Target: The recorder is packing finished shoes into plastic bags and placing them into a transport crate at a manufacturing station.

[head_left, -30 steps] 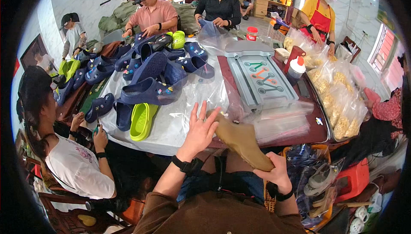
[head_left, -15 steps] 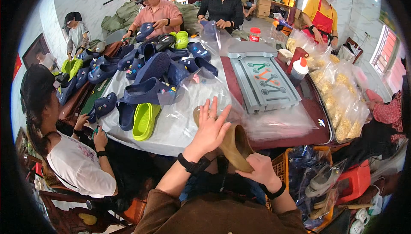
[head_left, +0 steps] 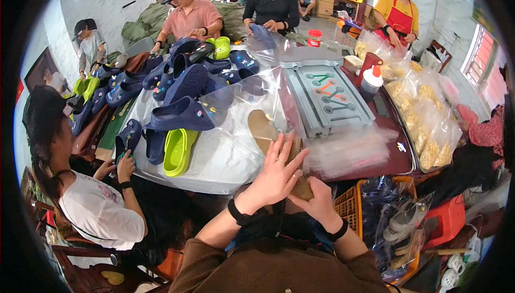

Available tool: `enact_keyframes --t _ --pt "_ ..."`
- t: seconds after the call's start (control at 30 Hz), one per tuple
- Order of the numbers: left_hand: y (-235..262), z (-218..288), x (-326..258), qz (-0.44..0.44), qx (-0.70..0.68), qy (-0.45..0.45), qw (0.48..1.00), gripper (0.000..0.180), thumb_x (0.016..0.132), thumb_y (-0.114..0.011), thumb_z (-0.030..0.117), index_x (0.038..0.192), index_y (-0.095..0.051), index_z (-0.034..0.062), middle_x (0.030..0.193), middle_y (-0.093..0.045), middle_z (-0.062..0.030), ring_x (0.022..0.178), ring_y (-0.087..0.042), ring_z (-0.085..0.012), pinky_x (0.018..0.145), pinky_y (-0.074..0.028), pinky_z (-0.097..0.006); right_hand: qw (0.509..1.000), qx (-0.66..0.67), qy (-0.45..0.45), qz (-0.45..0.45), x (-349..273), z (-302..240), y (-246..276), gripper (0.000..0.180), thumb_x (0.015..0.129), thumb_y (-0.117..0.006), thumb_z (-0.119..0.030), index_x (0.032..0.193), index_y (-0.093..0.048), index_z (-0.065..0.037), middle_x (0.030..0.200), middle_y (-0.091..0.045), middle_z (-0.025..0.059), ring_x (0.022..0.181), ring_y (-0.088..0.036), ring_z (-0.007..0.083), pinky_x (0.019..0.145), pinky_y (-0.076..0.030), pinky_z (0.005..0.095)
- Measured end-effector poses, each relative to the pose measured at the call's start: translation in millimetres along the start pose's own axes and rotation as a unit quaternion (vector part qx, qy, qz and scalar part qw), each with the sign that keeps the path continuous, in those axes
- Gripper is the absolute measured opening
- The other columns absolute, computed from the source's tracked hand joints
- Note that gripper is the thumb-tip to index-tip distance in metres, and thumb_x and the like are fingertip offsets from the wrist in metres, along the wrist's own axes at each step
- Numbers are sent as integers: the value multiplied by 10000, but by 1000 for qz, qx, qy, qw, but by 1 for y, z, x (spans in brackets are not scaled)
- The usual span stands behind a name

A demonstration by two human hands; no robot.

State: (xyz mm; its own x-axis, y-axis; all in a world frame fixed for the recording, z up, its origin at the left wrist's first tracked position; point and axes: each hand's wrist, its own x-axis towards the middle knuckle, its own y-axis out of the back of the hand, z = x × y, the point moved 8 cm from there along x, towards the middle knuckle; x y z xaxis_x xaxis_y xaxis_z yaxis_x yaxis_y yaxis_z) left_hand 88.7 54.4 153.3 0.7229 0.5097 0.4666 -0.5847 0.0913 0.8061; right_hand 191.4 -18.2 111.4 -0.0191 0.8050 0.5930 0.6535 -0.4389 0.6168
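Observation:
A brown clog lies slantwise at the table's front edge, its far end among clear plastic film. My right hand grips its near end, thumb on top. Fingers stretched and slightly apart, my left hand lies over the middle of the clog and hides part of it. Beyond my left hand a clear plastic bag spreads over the white sheet; whether the clog is inside it I cannot tell. To the right of my hands is a stack of clear bags.
Navy clogs with small charms are heaped at left, beside a lime-green clog. A grey plastic case and a squeeze bottle stand right of centre. An orange crate is low at right. Co-workers surround the table.
The brown clog has turned, so its opening no longer shows. My left hand has moved right and nearer, onto its middle. A co-worker at left has tilted a navy clog upright.

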Motion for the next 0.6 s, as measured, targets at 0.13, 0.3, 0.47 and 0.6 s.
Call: enact_keyframes --t 0.13,0.3,0.47,0.6 --pt "-12 -6 -10 -28 -32 11 999 628 950 -606 213 1526 -395 78 1627 -139 -288 1485 -123 -527 1194 -172 -603 967 154 -194 63 0 29 -10 363 813 -838 -220 975 -598 -1 828 -658 155 736 -629 213 675 -510 344" --pt "2 -33 -30 111 41 132 984 1071 758 -844 389 1583 -232 82 1630 -63 -322 1491 -62 -536 1186 -198 -596 933 270 -225 74 -9 46 -19 348 877 -788 -188 1095 -600 8 923 -685 85 846 -621 130 771 -509 300" --pt "-26 -92 -61 146 -111 256 949 1086 751 -865 296 1592 -211 91 1519 -272 -357 1402 -301 -485 1138 -309 -512 868 435 -235 40 -14 49 -40 360 937 -726 -148 1212 -546 -2 1090 -653 40 986 -602 105 870 -490 271" --pt "-54 -122 -74 161 -283 277 904 852 866 -706 66 1592 -262 102 985 -703 -214 864 -674 -290 809 -538 -384 791 555 -258 6 -11 48 -57 416 960 -692 -113 1301 -483 1 1195 -602 34 1086 -569 98 937 -470 263"
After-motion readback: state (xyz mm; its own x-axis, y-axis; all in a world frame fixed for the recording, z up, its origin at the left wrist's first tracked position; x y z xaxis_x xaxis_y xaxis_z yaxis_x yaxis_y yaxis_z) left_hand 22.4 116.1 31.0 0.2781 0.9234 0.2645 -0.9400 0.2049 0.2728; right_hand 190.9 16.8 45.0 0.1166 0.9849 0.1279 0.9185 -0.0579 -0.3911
